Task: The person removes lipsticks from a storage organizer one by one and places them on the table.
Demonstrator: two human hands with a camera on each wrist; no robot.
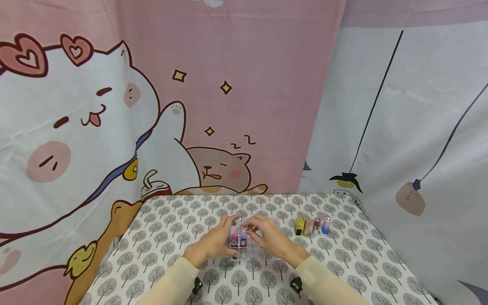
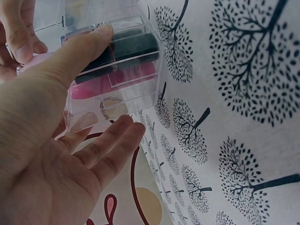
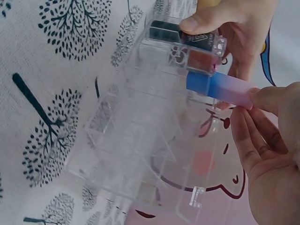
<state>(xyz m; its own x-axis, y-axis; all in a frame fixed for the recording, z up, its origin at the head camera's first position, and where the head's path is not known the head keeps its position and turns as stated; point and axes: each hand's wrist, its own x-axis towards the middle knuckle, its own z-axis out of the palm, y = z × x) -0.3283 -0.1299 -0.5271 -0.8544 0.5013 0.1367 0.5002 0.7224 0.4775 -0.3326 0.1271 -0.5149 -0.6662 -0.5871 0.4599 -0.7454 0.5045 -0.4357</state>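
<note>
A clear plastic lipstick organizer (image 3: 136, 126) with many compartments stands between my hands. My right hand (image 1: 271, 237) pinches a pink-to-blue lipstick tube (image 3: 218, 89) by its pink end, between thumb and fingertips. The tube's blue end lies within a compartment at the organizer's top. My left hand (image 1: 218, 240) holds the organizer's left side, its thumb across a black lipstick tube (image 2: 136, 49) and its fingers along the far side. Below that tube in the left wrist view, a bright pink lipstick (image 2: 86, 90) shows through the clear wall. A dark red lipstick (image 3: 201, 61) sits beside the blue end.
To the right on the tree-print cloth (image 1: 251, 292) stand a yellow-and-black box (image 1: 299, 225), a tan tube (image 1: 306, 227), a clear tube with a dark red top (image 1: 317, 224) and another pink-and-blue tube (image 1: 326, 225). Cartoon-print curtains (image 1: 236, 55) hang behind the table.
</note>
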